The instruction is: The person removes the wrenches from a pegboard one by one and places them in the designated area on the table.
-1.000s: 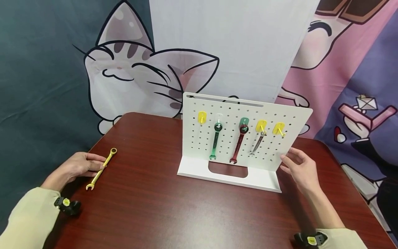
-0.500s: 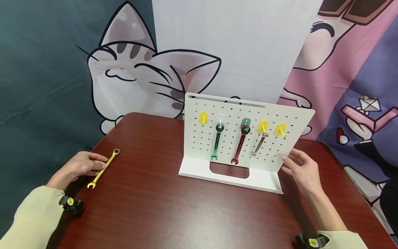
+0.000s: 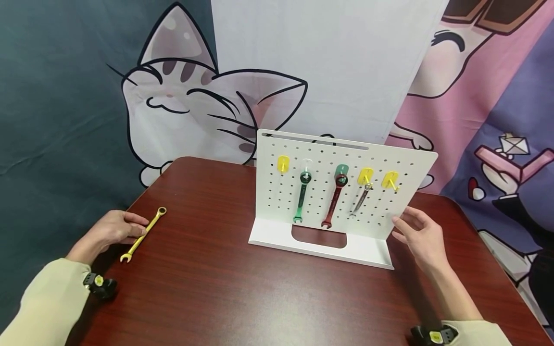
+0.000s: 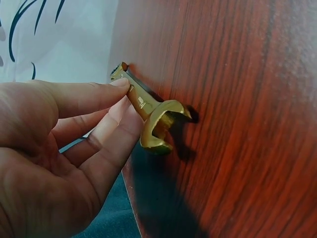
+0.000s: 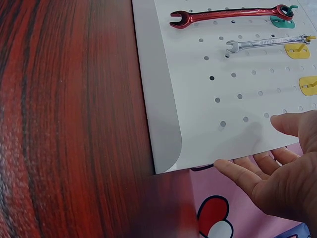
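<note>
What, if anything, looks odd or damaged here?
No damage shows. Only the yellow wrench stands out: the left hand pinches it while three other wrenches hang on the pegboard, whose leftmost hook and rightmost hook are bare.

Arms (image 3: 47, 298) well apart, extended forward | left hand (image 3: 114, 228): pinch grip | right hand (image 3: 421, 238): gripping, gently curled

Behind the far edge of the brown table (image 3: 242, 298) hangs a cloth backdrop (image 3: 329, 62): a cartoon cat (image 3: 173, 120) behind the far left corner, a drawn envelope (image 3: 514, 145) beyond the far right.
</note>
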The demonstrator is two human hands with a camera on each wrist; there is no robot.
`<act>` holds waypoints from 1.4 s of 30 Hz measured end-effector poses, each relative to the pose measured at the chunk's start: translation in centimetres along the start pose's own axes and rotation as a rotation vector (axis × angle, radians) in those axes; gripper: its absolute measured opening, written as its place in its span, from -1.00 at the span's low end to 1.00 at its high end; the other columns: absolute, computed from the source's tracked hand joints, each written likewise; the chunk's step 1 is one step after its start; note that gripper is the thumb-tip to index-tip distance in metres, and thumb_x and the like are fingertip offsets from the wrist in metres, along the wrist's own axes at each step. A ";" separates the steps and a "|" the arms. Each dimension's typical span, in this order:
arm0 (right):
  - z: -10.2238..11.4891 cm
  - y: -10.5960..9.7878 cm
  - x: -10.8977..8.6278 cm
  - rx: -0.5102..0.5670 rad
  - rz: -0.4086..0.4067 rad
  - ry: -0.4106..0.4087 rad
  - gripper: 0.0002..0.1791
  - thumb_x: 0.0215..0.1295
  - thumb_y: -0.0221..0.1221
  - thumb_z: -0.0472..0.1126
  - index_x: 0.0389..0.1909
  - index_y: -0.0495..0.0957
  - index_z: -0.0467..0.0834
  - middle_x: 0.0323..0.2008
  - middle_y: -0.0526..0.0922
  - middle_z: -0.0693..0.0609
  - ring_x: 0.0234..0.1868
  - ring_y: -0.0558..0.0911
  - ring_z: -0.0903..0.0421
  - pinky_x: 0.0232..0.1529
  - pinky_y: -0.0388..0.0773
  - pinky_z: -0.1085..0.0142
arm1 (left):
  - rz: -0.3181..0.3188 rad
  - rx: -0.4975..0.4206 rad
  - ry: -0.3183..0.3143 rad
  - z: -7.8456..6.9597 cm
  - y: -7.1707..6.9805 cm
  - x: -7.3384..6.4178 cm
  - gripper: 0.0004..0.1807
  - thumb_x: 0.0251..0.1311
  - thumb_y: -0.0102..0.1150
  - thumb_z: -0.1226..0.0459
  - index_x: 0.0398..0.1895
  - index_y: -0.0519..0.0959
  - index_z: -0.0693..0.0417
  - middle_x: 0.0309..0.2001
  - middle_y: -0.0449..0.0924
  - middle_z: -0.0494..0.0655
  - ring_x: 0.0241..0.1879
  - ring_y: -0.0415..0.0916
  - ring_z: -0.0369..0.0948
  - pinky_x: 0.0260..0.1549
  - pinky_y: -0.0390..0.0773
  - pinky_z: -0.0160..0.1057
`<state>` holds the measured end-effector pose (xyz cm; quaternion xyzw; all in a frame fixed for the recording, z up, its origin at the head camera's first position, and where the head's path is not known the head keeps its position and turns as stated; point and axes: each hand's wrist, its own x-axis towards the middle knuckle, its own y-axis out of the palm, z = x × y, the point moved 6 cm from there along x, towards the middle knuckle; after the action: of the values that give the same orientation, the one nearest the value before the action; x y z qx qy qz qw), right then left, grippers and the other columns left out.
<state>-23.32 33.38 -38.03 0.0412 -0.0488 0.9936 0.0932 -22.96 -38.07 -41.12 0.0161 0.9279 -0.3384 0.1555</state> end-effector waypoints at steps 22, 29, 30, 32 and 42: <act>-0.2 0.0 0.0 0.002 0.000 0.015 -0.47 0.41 0.36 -0.30 0.30 0.41 -0.30 -0.19 0.72 0.36 -0.23 0.79 0.36 -0.23 0.78 0.41 | -0.035 0.023 0.003 -0.1 0.0 -0.1 -0.61 0.31 0.27 0.52 0.11 0.49 0.70 -0.29 0.79 0.13 -0.35 0.71 -0.21 -0.30 0.83 -0.12; 0.0 -0.1 -0.2 -0.021 0.002 0.008 -0.42 0.41 0.36 -0.28 0.34 0.38 -0.37 -0.19 0.71 0.38 -0.24 0.78 0.38 -0.23 0.77 0.42 | -0.074 0.033 -0.002 -0.1 -0.2 -0.3 -0.62 0.31 0.21 0.54 0.12 0.49 0.70 -0.28 0.78 0.17 -0.35 0.71 -0.19 -0.32 0.83 -0.16; -0.1 -0.1 -0.2 -0.022 0.002 0.009 -0.42 0.41 0.36 -0.28 0.34 0.37 -0.37 -0.19 0.71 0.38 -0.24 0.78 0.38 -0.23 0.77 0.42 | -0.079 0.037 0.000 -0.1 -0.3 -0.3 -0.62 0.31 0.21 0.54 0.11 0.50 0.70 -0.28 0.77 0.19 -0.35 0.71 -0.19 -0.31 0.83 -0.15; -0.1 -0.1 -0.2 -0.016 0.002 0.016 -0.42 0.41 0.36 -0.29 0.34 0.37 -0.37 -0.19 0.72 0.37 -0.24 0.79 0.37 -0.24 0.77 0.42 | -0.089 0.045 0.004 -0.2 -0.4 -0.3 -0.63 0.31 0.21 0.53 0.11 0.50 0.69 -0.25 0.77 0.24 -0.34 0.72 -0.17 -0.29 0.83 -0.12; -0.2 -0.2 -0.2 -0.019 0.002 0.021 -0.45 0.42 0.34 -0.31 0.33 0.38 -0.36 -0.20 0.72 0.39 -0.25 0.78 0.38 -0.24 0.77 0.43 | -0.159 0.058 0.066 -1.7 -0.3 -0.6 -0.63 0.48 0.18 0.41 0.20 0.55 0.55 0.02 0.68 0.45 -0.22 0.74 -0.10 -0.19 0.83 -0.11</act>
<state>-23.12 33.55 -38.23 0.0299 -0.0574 0.9936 0.0930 -22.89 -37.19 -39.50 -0.0418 0.9207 -0.3758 0.0968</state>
